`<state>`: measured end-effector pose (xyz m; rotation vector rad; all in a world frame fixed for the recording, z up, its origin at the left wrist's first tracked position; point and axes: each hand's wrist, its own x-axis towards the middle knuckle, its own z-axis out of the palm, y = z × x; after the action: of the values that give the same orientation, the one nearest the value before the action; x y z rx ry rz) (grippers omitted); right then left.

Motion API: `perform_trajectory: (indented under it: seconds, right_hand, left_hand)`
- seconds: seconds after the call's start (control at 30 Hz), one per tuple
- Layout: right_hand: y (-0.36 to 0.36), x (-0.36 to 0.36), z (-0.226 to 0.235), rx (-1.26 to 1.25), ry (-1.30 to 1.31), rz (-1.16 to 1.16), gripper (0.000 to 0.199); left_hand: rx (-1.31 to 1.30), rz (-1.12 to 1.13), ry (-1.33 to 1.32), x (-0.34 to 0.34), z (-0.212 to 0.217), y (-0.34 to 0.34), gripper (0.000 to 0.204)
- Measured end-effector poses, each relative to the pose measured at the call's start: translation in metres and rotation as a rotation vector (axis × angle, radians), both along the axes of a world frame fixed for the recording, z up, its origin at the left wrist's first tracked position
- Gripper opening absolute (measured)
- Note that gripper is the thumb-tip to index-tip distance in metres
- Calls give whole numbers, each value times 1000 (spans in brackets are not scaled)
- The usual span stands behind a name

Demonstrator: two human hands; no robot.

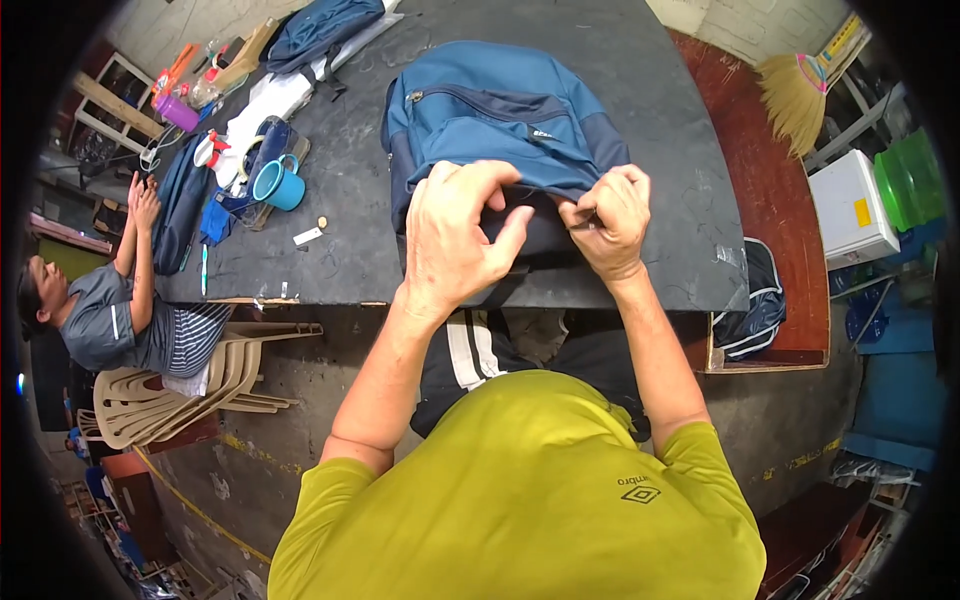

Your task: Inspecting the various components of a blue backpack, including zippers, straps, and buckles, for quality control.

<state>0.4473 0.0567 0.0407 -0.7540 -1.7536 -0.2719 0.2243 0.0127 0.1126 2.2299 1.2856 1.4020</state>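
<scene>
A blue backpack (490, 120) with darker navy sides lies on the black table in front of me, its zipped front pocket facing up. At its near edge, my left hand (450, 235) has its fingers curled over the fabric, the thumb standing apart from the index finger. My right hand (610, 225) is closed in a pinch on the near right edge of the same backpack. Between the two hands the fabric edge is lifted, with a dark fold beneath. Some fingertips are hidden in the cloth.
The black table (680, 200) holds a blue cup (279, 185), a spray bottle (212, 150) and another navy bag (320, 32). A person (120, 310) sits at the left on stacked beige chairs (160, 395). Right of the table, a dark bag (755, 300) rests in a reddish wooden trough (790, 230).
</scene>
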Motion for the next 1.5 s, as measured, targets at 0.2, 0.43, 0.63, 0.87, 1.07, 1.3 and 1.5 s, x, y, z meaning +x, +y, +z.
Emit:
perform_trajectory:
  seconds: [0.2,0.43,0.63,0.87,1.07,1.3,1.5]
  right_hand:
    - [-20,14,26,-543,120,163,28]
    - [10,22,32,-580,-85,229,11]
    - [3,10,47,-580,57,296,9]
    - [-8,4,28,-556,129,284,11]
    - [-21,7,31,-498,-16,103,17]
    - [-81,5,29,-499,95,-86,42]
    - [-103,-10,16,-425,123,-12,28]
  left_hand:
    - [202,173,233,4,-23,3,29]
    - [303,169,214,8,-28,14,27]
    - [226,168,105,4,-39,5,22]
    - [249,232,118,17,-26,-8,19]
    - [-72,-61,-241,12,-33,-16,10]
    - [-148,-129,-274,2,-41,-29,11]
    - [-129,-129,-275,0,-45,-32,11]
